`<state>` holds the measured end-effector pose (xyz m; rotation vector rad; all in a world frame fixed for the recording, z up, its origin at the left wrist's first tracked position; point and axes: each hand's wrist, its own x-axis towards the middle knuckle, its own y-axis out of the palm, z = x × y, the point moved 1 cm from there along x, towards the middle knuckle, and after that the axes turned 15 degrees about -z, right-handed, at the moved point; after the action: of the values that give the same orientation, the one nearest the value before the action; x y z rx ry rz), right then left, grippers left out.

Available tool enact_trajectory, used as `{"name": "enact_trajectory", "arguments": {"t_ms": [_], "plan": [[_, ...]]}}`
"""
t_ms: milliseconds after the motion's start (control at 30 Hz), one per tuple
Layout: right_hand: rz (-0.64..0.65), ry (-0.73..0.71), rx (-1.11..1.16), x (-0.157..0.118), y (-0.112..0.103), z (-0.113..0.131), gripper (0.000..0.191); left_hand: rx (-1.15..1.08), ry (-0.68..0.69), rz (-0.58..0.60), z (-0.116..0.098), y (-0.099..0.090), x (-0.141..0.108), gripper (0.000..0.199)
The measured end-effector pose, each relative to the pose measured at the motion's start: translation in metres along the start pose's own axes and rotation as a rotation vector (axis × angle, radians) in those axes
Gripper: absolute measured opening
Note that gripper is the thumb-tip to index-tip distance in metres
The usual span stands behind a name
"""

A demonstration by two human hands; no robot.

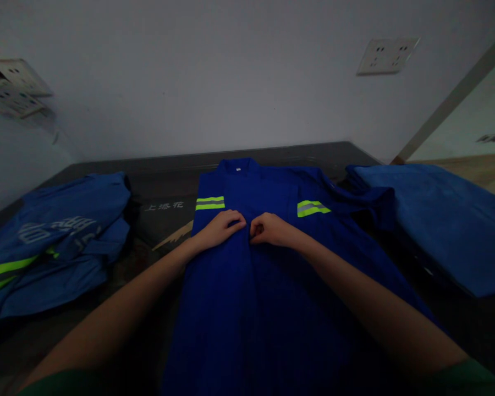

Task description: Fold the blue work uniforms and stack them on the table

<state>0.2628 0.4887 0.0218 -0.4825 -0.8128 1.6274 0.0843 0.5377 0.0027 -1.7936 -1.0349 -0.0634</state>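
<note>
A dark blue work jacket lies front side up, its collar toward the wall and yellow-green reflective strips on both sides of the chest. Over its front placket, my left hand is closed, with thumb and fingers together at the cloth. Just to the right, my right hand is curled in a pinch at the same placket, a small gap from the left. What the fingertips hold is too dark and small to make out. The jacket's right-hand sleeve is bent outward; the left-hand sleeve is not visible.
A crumpled blue garment with white lettering and a reflective strip lies at the left. At the right is a folded blue garment. The dark table meets a wall with sockets.
</note>
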Motion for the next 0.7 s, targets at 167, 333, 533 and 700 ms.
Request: {"name": "enact_trajectory", "arguments": {"t_ms": [167, 333, 533, 700], "plan": [[0.033, -0.029, -0.030, -0.001, -0.015, -0.001, 0.015, 0.123, 0.031, -0.018, 0.000, 0.005, -0.002, 0.021], [-0.030, 0.090, -0.020, -0.001, -0.013, -0.002, 0.020, 0.300, 0.044, -0.058, -0.007, 0.010, -0.006, 0.019], [-0.301, 0.034, -0.341, -0.006, 0.006, 0.007, 0.025, 0.434, 0.062, -0.121, -0.002, 0.014, -0.010, 0.042], [-0.287, 0.028, -0.430, -0.010, 0.014, 0.008, 0.024, 0.393, 0.071, 0.011, 0.015, 0.006, -0.008, 0.048]]}}
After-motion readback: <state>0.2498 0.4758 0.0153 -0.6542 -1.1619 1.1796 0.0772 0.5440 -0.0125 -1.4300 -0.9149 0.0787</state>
